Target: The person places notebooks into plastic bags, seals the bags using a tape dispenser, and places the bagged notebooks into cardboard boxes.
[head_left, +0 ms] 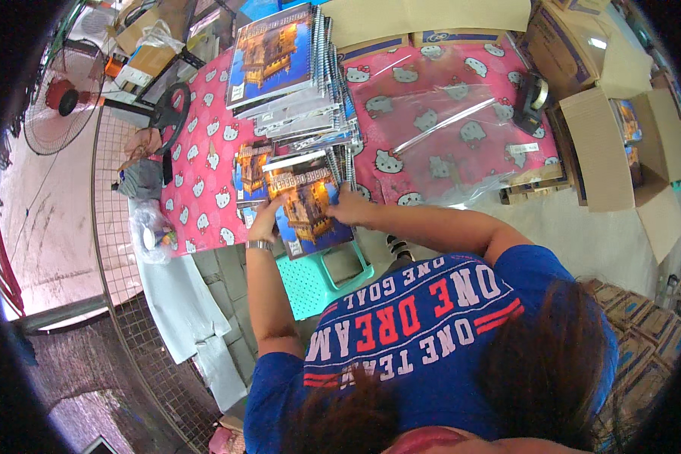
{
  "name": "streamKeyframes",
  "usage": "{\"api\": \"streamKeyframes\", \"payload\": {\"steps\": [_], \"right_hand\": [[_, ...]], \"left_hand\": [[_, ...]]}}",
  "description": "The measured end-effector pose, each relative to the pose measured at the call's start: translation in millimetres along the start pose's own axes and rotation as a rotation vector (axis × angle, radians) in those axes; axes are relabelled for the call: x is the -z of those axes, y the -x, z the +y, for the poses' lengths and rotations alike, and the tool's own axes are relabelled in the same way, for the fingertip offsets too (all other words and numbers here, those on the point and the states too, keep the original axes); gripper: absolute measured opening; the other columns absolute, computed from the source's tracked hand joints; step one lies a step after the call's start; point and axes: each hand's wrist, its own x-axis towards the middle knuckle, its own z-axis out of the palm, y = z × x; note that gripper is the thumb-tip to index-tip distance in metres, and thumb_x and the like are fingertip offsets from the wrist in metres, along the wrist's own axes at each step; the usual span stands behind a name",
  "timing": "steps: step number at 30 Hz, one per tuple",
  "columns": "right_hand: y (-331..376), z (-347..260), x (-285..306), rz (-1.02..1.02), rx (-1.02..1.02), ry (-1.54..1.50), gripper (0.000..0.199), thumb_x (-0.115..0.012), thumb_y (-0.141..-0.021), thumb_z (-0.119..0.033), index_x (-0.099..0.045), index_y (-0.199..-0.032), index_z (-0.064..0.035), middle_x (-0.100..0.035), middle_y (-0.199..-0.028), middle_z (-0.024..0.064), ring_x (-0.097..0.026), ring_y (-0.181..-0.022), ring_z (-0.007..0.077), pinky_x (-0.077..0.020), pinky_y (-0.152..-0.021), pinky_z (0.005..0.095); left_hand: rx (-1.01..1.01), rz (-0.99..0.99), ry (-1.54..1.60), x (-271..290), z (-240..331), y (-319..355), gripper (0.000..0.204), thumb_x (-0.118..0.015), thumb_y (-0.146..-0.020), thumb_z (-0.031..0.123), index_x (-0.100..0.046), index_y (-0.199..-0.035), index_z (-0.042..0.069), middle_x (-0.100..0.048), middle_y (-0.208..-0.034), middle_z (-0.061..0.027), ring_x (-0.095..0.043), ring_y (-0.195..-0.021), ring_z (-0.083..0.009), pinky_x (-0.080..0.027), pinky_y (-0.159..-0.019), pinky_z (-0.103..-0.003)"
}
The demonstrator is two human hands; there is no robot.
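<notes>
Looking down, in the head view, I see the left hand [265, 222] clamped on one side of a blue-covered book [306, 203] and the right hand [351, 207] clamped on the other. They hold it at the near edge of the pink table [193, 168], beside stacked spiral notebooks [272, 59], near a green stool [303, 289].

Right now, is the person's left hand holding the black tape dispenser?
No, the left hand grips a notebook, while the tape dispenser stands apart on the pink cloth.
</notes>
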Motion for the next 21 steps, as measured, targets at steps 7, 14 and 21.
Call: {"api": "streamKeyframes", "payload": {"steps": [7,14,21], "right_hand": [[68.5,-36.0,47.9,-0.281,0.473,0.305,0.077,-0.056,-0.078,-0.028,-0.020,-0.146,-0.0162,-0.037,-0.141,0.0183,-0.047,-0.120,0.0385,-0.0383,-0.100,0.0455],[90.0,-46.2,125.2,0.378,1.401,0.902,0.058,-0.049,-0.083,-0.014,-0.033,-0.138,-0.0245,-0.040,-0.139,0.0085,-0.040,-0.128,0.0236,-0.0202,-0.111,0.0476],[104.7,93.4,238.4,0.226,0.685,0.151,0.085,-0.080,-0.058,-0.013,-0.036,-0.131,-0.0032,-0.051,-0.120,0.0206,-0.052,-0.112,0.0332,-0.0411,-0.095,0.0393]], "left_hand": [[0.023,-0.243,0.418,22.1,-19.4,64.4,0.056,-0.060,-0.085,0.037,-0.043,-0.128,0.005,-0.054,-0.121,-0.0128,-0.053,-0.110,-0.0259,-0.046,-0.090,-0.042],[-0.037,-0.497,0.555,-64.8,9.3,51.2,0.053,-0.056,-0.087,0.037,-0.043,-0.129,0.006,-0.054,-0.122,-0.0142,-0.053,-0.111,-0.0270,-0.045,-0.093,-0.043],[-0.263,-0.316,0.728,-240.4,23.9,23.9,0.069,-0.043,-0.090,0.055,-0.035,-0.138,0.006,-0.043,-0.137,-0.0134,-0.043,-0.125,-0.0256,-0.030,-0.108,-0.041]]}}
